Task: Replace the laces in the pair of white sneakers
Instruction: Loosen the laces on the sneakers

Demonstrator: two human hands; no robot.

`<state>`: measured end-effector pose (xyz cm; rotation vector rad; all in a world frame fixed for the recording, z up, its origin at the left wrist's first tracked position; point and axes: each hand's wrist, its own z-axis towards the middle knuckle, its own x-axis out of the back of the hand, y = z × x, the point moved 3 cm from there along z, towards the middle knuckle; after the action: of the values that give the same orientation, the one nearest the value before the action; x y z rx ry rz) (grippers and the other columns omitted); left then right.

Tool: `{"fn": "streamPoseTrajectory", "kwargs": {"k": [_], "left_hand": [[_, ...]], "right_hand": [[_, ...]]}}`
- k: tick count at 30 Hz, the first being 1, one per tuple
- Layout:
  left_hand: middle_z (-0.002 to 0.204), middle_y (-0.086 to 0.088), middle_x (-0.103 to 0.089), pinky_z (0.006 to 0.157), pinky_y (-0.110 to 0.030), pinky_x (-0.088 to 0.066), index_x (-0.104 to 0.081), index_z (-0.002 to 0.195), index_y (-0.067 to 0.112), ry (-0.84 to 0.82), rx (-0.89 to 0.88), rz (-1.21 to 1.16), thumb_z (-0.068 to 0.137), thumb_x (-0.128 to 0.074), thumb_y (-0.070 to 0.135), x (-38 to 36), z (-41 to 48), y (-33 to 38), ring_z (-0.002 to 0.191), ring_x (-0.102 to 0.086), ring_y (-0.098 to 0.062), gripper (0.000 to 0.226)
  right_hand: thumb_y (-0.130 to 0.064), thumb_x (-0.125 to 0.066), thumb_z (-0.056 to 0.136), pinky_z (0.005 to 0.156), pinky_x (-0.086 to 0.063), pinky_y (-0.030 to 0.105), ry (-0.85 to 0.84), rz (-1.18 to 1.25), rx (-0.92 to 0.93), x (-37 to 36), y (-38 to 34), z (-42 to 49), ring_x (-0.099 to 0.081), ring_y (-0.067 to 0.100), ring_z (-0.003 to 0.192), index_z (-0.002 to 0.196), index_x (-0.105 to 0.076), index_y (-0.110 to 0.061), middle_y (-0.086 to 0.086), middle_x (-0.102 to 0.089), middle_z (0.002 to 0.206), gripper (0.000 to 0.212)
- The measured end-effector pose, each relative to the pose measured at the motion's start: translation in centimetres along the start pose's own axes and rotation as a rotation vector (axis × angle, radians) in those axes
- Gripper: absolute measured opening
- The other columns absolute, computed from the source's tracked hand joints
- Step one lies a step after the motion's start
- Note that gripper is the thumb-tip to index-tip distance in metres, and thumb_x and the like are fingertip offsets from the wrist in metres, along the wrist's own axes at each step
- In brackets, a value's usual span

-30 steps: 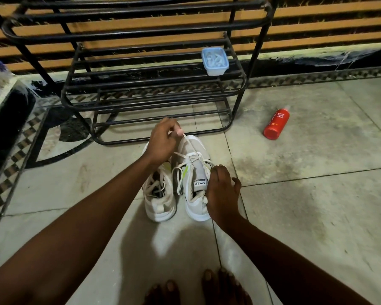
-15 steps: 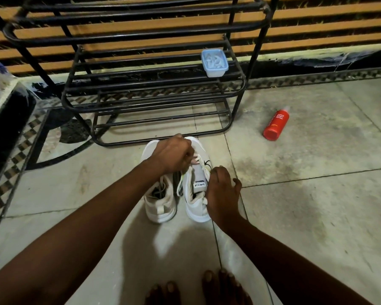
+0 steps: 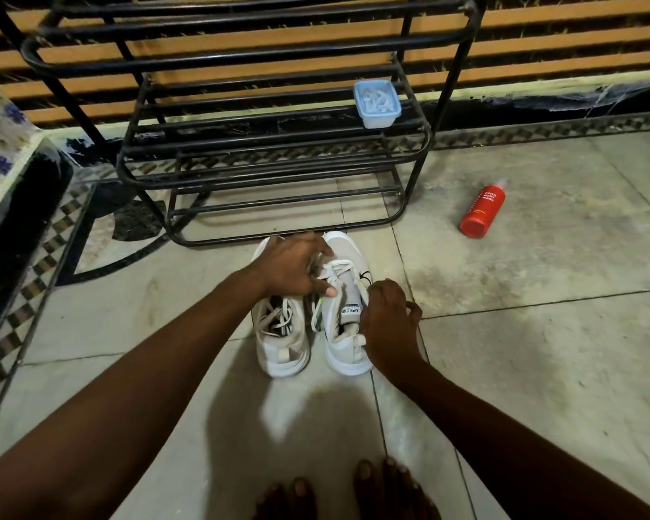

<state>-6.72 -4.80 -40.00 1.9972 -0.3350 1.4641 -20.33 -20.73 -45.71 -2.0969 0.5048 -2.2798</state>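
1. Two white sneakers (image 3: pixel 283 347) stand side by side on the tiled floor (image 3: pixel 541 332), just before a black shoe rack (image 3: pixel 278 170).
2. The left hand (image 3: pixel 293 268) curls round the right-side sneaker's laces (image 3: pixel 339 267).
3. The right hand (image 3: pixel 387 324) grips that sneaker's collar.

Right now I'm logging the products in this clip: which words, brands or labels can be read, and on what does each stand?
"FOAM BODY WASH": white print on the red bottle lying on the floor.
Thin line of print along the same bottle: too small to read.
Tongue tag of the sneaker nearer the bottle: dark letters, upside down, too blurred to read surely.
Black mark on that sneaker's side: a logo, no words.
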Motion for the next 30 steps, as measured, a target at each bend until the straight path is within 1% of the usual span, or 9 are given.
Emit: {"fn": "streamPoseTrajectory", "kwargs": {"k": [2, 4, 8, 10, 13, 19, 23, 27, 30], "left_hand": [[0.135, 0.013, -0.061, 0.107, -0.046, -0.027, -0.054, 0.139, 0.033, -0.069, -0.006, 0.056, 0.066, -0.075, 0.078, -0.3, 0.3, 0.4, 0.13, -0.053, -0.017, 0.088], [0.134, 0.009, -0.065, 0.11, -0.046, -0.029, -0.053, 0.143, 0.031, -0.141, -0.009, 0.11, 0.067, -0.073, 0.08, -0.6, 0.6, 0.6, 0.131, -0.054, -0.02, 0.092], [0.14, 0.001, -0.063, 0.112, -0.046, -0.039, -0.051, 0.146, 0.025, -0.162, -0.014, 0.162, 0.07, -0.072, 0.08, -1.2, 0.6, 1.3, 0.132, -0.056, -0.025, 0.096], [0.14, 0.002, -0.062, 0.11, -0.043, -0.039, -0.052, 0.143, 0.024, -0.141, -0.017, 0.188, 0.07, -0.072, 0.079, -1.6, 0.6, 1.6, 0.13, -0.057, -0.025, 0.094], [0.138, 0.004, -0.06, 0.106, -0.042, -0.035, -0.051, 0.139, 0.024, -0.114, -0.012, 0.201, 0.069, -0.071, 0.08, -1.8, 0.5, 1.6, 0.126, -0.058, -0.023, 0.092], [0.135, 0.009, -0.053, 0.102, -0.046, -0.035, -0.048, 0.137, 0.027, -0.085, -0.04, 0.203, 0.07, -0.071, 0.08, -2.4, 0.0, 0.9, 0.123, -0.057, -0.02, 0.088], [0.149, 0.006, -0.043, 0.109, -0.052, -0.028, -0.057, 0.134, 0.023, -0.096, -0.036, 0.275, 0.073, -0.064, 0.083, -3.1, 0.0, 0.8, 0.14, -0.04, -0.017, 0.086], [0.14, 0.005, -0.046, 0.107, -0.054, -0.027, -0.06, 0.13, 0.023, -0.091, -0.025, 0.306, 0.07, -0.064, 0.083, -3.2, 0.1, 1.0, 0.137, -0.039, -0.017, 0.085], [0.139, 0.003, -0.047, 0.108, -0.055, -0.025, -0.057, 0.131, 0.02, -0.109, -0.014, 0.318, 0.069, -0.067, 0.082, -3.1, 0.4, 1.3, 0.137, -0.039, -0.018, 0.088]], "right_hand": [[-0.023, -0.055, 0.092, 0.1, -0.043, 0.046, -0.046, 0.123, 0.021, 0.3, 0.4, 0.8, -0.047, 0.024, 0.128, 0.129, -0.054, -0.016, 0.003, -0.048, 0.135, 0.037], [-0.02, -0.057, 0.09, 0.1, -0.045, 0.046, -0.061, 0.296, 0.066, 1.2, 0.4, 1.6, -0.048, 0.029, 0.125, 0.131, -0.054, -0.012, 0.008, -0.05, 0.133, 0.042], [-0.016, -0.058, 0.081, 0.095, -0.047, 0.041, -0.083, 0.563, 0.238, 3.3, -1.0, 3.9, -0.058, 0.035, 0.107, 0.126, -0.059, 0.002, 0.021, -0.058, 0.117, 0.048], [-0.007, -0.066, 0.076, 0.094, -0.047, 0.041, -0.162, 0.488, 0.305, 3.7, -1.7, 5.6, -0.06, 0.038, 0.105, 0.121, -0.063, 0.006, 0.024, -0.06, 0.113, 0.046], [0.003, -0.067, 0.071, 0.096, -0.042, 0.044, -0.265, 0.297, 0.369, 3.8, -2.1, 7.6, -0.058, 0.04, 0.11, 0.116, -0.064, 0.008, 0.025, -0.061, 0.114, 0.046], [-0.004, -0.063, 0.079, 0.095, -0.042, 0.037, -0.367, 0.023, 0.474, 3.5, -3.4, 9.6, -0.054, 0.029, 0.113, 0.104, -0.066, -0.002, 0.017, -0.061, 0.112, 0.025], [-0.006, -0.057, 0.086, 0.095, -0.048, 0.041, -0.418, -0.041, 0.425, 2.2, -3.4, 9.9, -0.053, 0.031, 0.115, 0.105, -0.061, -0.007, 0.016, -0.053, 0.117, 0.019], [-0.009, -0.055, 0.089, 0.087, -0.05, 0.042, -0.357, -0.029, 0.439, 1.6, -3.2, 9.7, -0.054, 0.035, 0.107, 0.106, -0.058, -0.006, 0.016, -0.052, 0.117, 0.018], [-0.006, -0.053, 0.089, 0.08, -0.047, 0.041, -0.2, 0.126, 0.446, 1.8, -2.5, 9.1, -0.056, 0.037, 0.097, 0.098, -0.058, -0.002, 0.017, -0.059, 0.103, 0.011]]}}
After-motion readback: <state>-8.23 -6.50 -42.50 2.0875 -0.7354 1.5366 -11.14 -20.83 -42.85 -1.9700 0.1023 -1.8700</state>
